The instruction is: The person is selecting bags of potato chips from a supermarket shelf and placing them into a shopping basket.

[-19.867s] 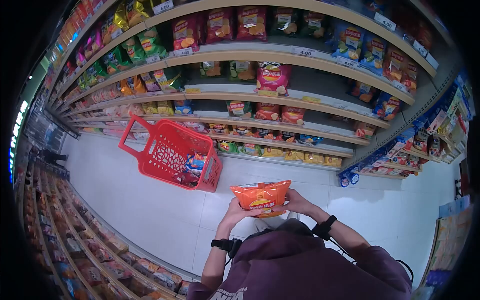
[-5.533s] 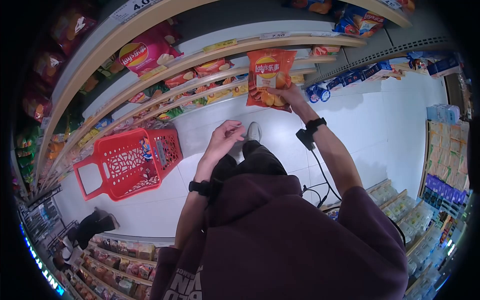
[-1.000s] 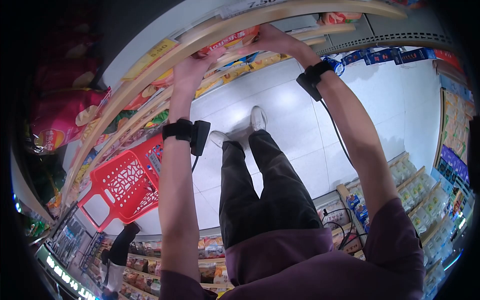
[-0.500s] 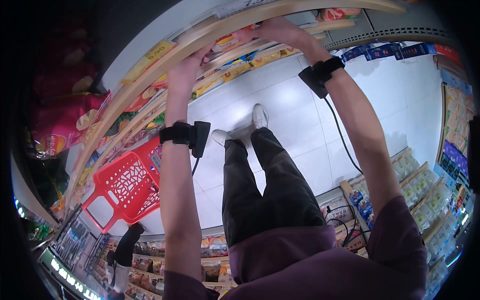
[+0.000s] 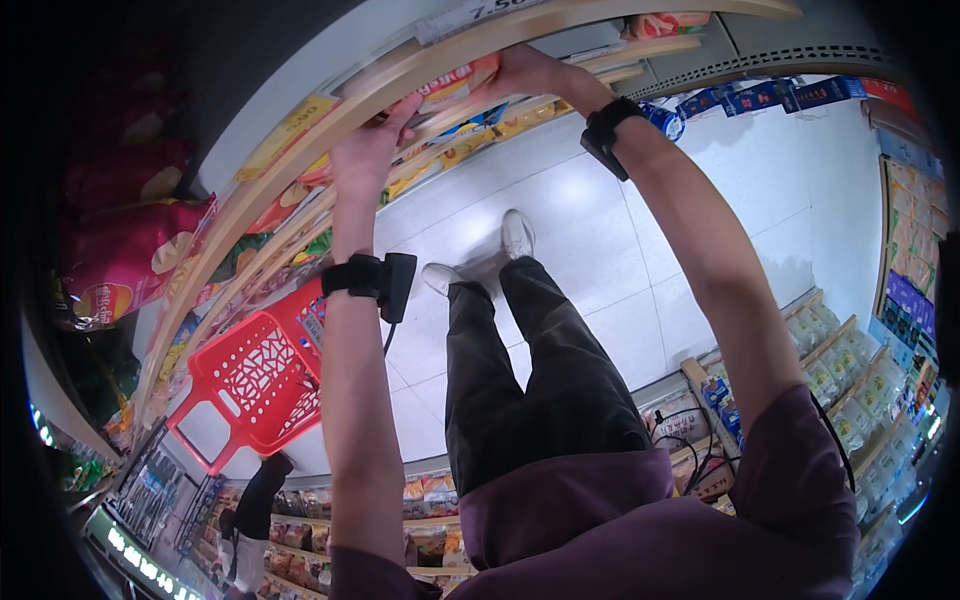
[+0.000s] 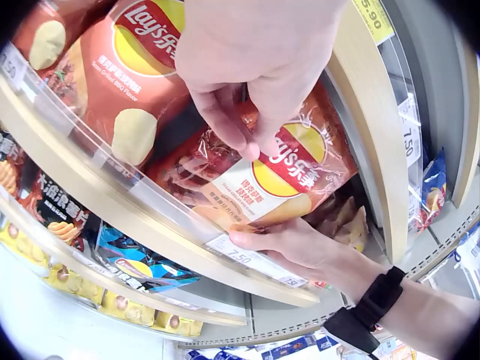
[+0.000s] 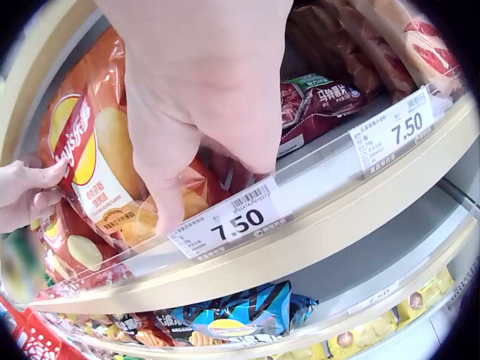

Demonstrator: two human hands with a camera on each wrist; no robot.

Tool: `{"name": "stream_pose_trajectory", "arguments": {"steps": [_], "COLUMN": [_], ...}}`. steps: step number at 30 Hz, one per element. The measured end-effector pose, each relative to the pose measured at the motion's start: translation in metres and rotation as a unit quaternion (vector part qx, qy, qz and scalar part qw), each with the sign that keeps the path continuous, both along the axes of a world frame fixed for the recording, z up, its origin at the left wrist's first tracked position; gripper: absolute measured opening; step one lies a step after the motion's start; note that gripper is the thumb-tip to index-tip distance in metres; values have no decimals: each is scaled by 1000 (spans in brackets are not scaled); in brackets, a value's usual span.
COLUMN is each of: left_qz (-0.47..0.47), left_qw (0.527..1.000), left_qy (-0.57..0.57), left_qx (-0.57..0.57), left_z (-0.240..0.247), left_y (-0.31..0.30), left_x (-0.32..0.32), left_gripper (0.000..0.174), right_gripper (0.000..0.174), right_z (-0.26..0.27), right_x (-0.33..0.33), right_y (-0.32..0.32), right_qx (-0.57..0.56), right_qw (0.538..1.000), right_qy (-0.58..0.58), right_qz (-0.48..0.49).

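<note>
An orange-red Lay's potato chip bag [image 6: 289,176] lies tilted on a shelf, behind its clear front lip. My left hand [image 6: 262,45] reaches over it from above in the left wrist view, thumb and fingertips pinching near its side edge. At the other end, my right hand [image 7: 202,82] grips the bag [image 7: 97,150], its thumb low on the front by the price label; some fingers are hidden. In the head view the left hand [image 5: 362,160] and right hand [image 5: 530,75] are on either side of the bag [image 5: 455,85], partly covered by the shelf edge above.
Similar Lay's bags [image 6: 120,82] stand beside the held one. A maroon bag [image 7: 330,101] lies to its right. Price labels [image 7: 244,221] line the shelf edge. A red shopping basket [image 5: 255,385] stands on the floor, and another person [image 5: 255,510] is behind it.
Earlier both hands held the orange bag over the floor, then the right hand alone raised it by the shelves. Now it is on the shelf with both hands on it; recently the hands shifted slightly.
</note>
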State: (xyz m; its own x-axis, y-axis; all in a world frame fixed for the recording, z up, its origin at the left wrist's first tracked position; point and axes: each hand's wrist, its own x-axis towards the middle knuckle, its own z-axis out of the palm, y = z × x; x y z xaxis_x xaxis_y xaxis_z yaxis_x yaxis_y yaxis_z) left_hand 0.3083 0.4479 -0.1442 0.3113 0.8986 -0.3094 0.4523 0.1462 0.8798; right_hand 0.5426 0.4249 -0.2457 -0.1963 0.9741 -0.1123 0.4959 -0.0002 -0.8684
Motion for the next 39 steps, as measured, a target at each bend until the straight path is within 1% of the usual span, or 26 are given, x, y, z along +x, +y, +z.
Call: {"name": "stream_pose_trajectory", "arguments": {"steps": [2, 5, 8, 11, 14, 17, 20, 23, 26, 29, 32, 35, 38, 39], "left_qz": [16, 2, 32, 37, 37, 47, 28, 41, 49, 40, 63, 64, 50, 50], "left_qw": [999, 998, 995, 988, 986, 988, 989, 989, 991, 987, 984, 981, 987, 989], "left_qy": [-45, 10, -70, -119, -121, -114, -130, -125, -103, -129, -146, -176, -126, -116], "left_qx": [23, 69, 70, 87, 110, 90, 71, 68, 73, 90, 76, 44, 80, 79], "left_z": [1, 4, 1, -2, -5, -2, 0, 2, 3, 3, 6, 3, 4, 4], "left_y": [-7, -14, -19, -24, -22, -20, -19, -20, -20, -20, -21, -19, -22, -24], "left_x": [1, -4, -2, 0, -2, -4, -7, -7, -10, -11, -8, -10, -14, -15], "left_gripper": [30, 40, 33, 33, 29, 25, 36, 35, 34, 34, 23, 21, 26, 26], "right_gripper": [54, 54, 54, 55, 57, 58, 57, 57, 58, 61, 63, 54, 54, 54], "right_z": [14, 1, -6, -5, -6, -16, -19, -13, -3, 8, 12, 12, 12, 12], "right_x": [-5, -5, -6, -7, -7, -7, -7, -7, -5, -5, -6, -12, -13, -14], "right_y": [-6, -5, -4, -6, -6, -5, -7, -11, -12, -14, -13, -13, -14, -13], "right_qx": [-37, 41, 58, 56, 77, 83, 53, 52, 78, 94, 96, 98, 85, 108], "right_qw": [999, 998, 997, 997, 995, 993, 994, 996, 994, 992, 992, 990, 993, 990], "right_qy": [1, -43, -36, -6, -9, 63, 76, 46, 49, 60, 48, 74, -19, -40], "right_qz": [-40, -35, -25, -43, -61, -59, -54, -63, -62, -61, -70, -74, -79, -85]}}
